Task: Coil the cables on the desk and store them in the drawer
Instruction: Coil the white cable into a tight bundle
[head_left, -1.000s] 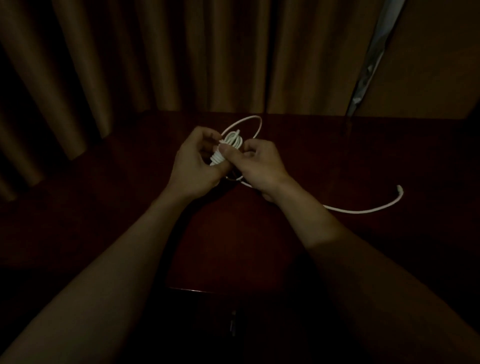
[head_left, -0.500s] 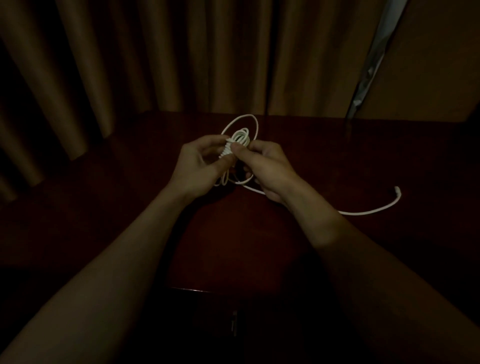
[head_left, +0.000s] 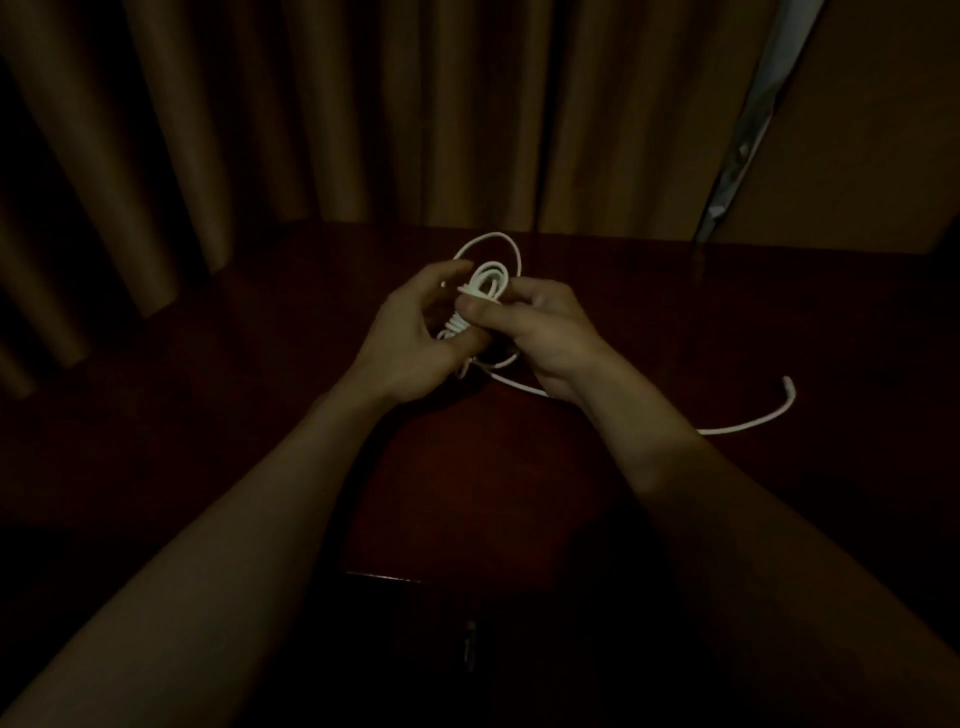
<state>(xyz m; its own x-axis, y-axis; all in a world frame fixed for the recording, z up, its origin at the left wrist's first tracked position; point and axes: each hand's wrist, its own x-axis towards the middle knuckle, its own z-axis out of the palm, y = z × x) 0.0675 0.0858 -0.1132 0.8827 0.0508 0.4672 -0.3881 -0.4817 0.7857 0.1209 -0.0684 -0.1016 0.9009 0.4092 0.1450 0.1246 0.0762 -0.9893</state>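
Here, at the far left, the brown curtain (head_left: 260, 130) hangs in heavy folds behind the dark red worktop (head_left: 260, 415). My left hand (head_left: 410, 338) is raised over the middle of the worktop with its fingers curled. It holds the lower part of the white cable (head_left: 485, 283), and my thumb lies against the tight wraps there. The cable is bunched into a small coil between my two hands. Its rounded loops stand above my fingers, and one wider loop arcs behind them toward the curtain. I cannot tell whether the coil touches the surface.

My right hand (head_left: 545, 332) meets the left one at the coil. Its thumb and forefinger pinch the loops from the right side, and the other fingers are folded in behind. From under that hand the rest of the cable runs out to the right, lying on the worktop in a long curve, and its plug end (head_left: 789, 387) turns up well apart from my hands.

Farther right, a pale strip (head_left: 748, 140) shows at the curtain's edge.
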